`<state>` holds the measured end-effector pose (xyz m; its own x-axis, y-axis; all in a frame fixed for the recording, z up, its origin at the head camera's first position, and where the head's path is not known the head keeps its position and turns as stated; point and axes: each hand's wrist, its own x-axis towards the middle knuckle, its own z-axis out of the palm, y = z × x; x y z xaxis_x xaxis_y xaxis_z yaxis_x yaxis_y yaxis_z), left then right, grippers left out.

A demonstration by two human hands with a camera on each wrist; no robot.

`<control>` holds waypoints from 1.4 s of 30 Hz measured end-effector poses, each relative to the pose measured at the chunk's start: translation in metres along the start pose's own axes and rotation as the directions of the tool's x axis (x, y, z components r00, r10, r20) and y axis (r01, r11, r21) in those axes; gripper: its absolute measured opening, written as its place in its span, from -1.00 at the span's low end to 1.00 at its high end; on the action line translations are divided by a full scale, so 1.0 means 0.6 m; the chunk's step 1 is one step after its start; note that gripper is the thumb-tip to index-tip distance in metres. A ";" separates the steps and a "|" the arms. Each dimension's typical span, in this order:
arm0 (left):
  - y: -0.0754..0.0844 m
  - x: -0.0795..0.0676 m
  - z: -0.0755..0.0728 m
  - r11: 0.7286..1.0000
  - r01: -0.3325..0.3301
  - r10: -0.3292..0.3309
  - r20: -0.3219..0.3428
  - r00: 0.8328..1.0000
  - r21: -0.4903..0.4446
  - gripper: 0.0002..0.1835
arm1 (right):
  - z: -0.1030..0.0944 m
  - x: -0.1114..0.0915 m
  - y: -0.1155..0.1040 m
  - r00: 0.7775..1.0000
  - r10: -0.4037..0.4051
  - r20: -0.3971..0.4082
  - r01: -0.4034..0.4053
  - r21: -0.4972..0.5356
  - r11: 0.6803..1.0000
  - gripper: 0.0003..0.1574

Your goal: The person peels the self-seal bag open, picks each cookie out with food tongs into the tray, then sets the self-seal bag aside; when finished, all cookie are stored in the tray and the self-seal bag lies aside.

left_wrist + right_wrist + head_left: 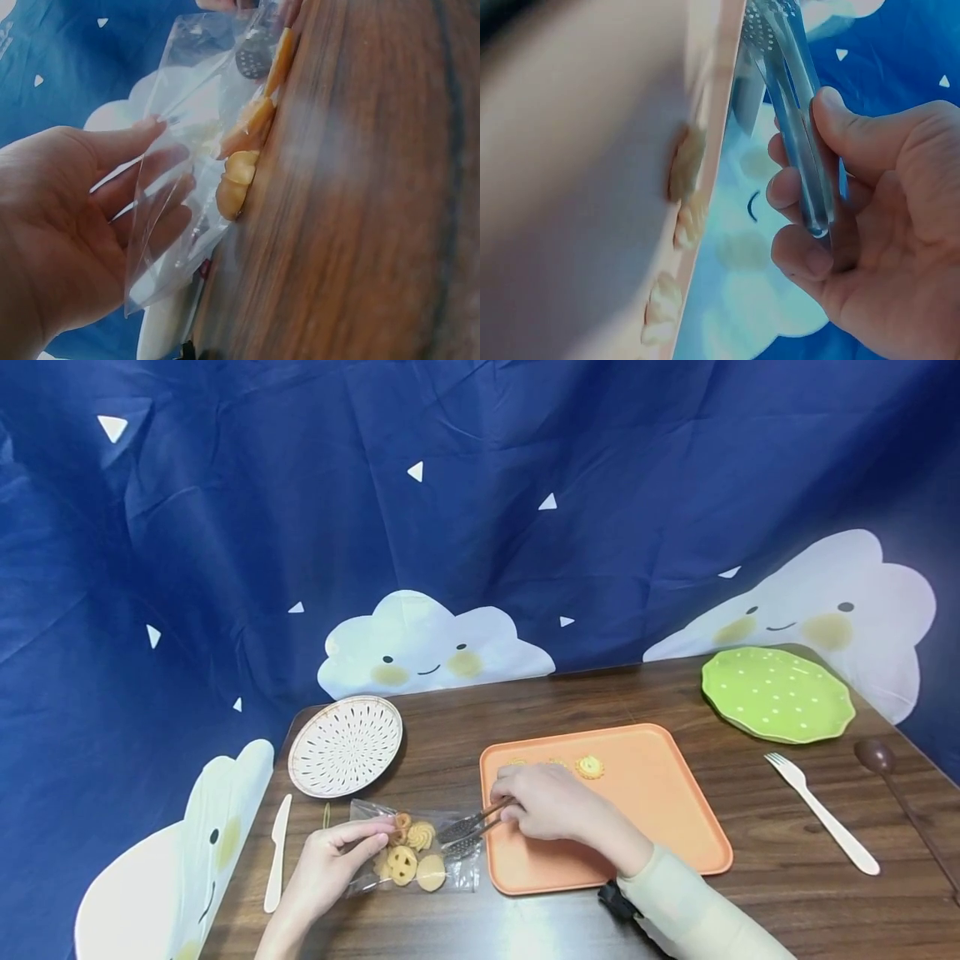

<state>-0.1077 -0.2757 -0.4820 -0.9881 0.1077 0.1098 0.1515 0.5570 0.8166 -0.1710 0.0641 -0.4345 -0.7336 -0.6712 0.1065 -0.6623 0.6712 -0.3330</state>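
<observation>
A clear plastic bag [468, 875] with several cookies [402, 865] in it lies on the table to the left of the orange tray. My left hand [330, 858] pinches the bag's edge between thumb and fingers; in the left wrist view the bag's film [161, 112] stands up at the thumb tip. In my right hand [551, 800] I grip metal tongs [495, 810], whose perforated heads reach over the bag near the cookies. At the tray's back lies a row of piped cookies [589, 767], partly hidden behind the right hand.
The orange tray [637, 835] fills the middle of the table. A patterned white plate [345, 747] and a white knife [278, 853] are at left. Toward the right are a green dotted plate [778, 695], a white fork [823, 815] and a brown long-handled spoon [876, 756]. A blue curtain [480, 527] hangs behind.
</observation>
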 end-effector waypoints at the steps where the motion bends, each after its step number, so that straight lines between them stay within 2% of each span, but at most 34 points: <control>1: 0.000 0.000 0.000 1.000 -0.009 0.009 0.005 1.000 -0.001 -0.83 | -0.002 -0.001 0.003 1.000 0.003 -0.008 -0.003 -0.005 1.000 -0.92; 8: 0.000 0.001 -0.001 0.999 -0.035 0.035 0.029 0.999 -0.003 -0.83 | -0.006 -0.001 0.009 1.000 -0.014 -0.019 0.013 -0.031 0.999 -0.90; 14: -0.001 -0.004 -0.003 0.999 -0.049 0.050 0.039 0.998 -0.022 -0.81 | 0.005 0.002 -0.015 0.998 -0.055 0.034 0.055 0.004 0.998 -0.91; 20: 0.002 -0.006 -0.002 0.998 -0.066 0.067 0.036 0.997 -0.023 -0.82 | 0.017 0.004 -0.035 0.995 -0.084 0.046 0.086 -0.046 0.995 -0.83; 23: 0.001 -0.006 0.001 0.998 -0.067 0.067 0.030 0.997 -0.010 -0.82 | 0.018 0.001 -0.038 0.995 -0.098 0.032 0.100 -0.070 0.993 -0.79; 30: -0.001 -0.003 0.001 0.999 -0.034 0.033 0.021 0.999 0.018 -0.84 | 0.016 -0.008 -0.044 0.993 -0.116 0.003 0.116 -0.074 0.990 -0.91; 34: 0.001 -0.001 0.001 0.999 -0.018 0.018 0.020 1.000 0.032 -0.84 | 0.005 -0.011 -0.044 0.992 -0.116 -0.042 0.113 -0.068 0.991 -0.87; 42: 0.004 -0.001 0.004 0.999 0.038 -0.038 -0.003 0.999 0.013 -0.79 | -0.021 -0.033 -0.026 0.982 -0.103 -0.156 0.082 -0.134 0.988 -0.84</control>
<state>-0.1068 -0.2727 -0.4815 -0.9932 0.0838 0.0809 0.1144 0.5712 0.8128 -0.1481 0.0713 -0.4194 -0.6765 -0.6790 0.2852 -0.7346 0.6500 -0.1949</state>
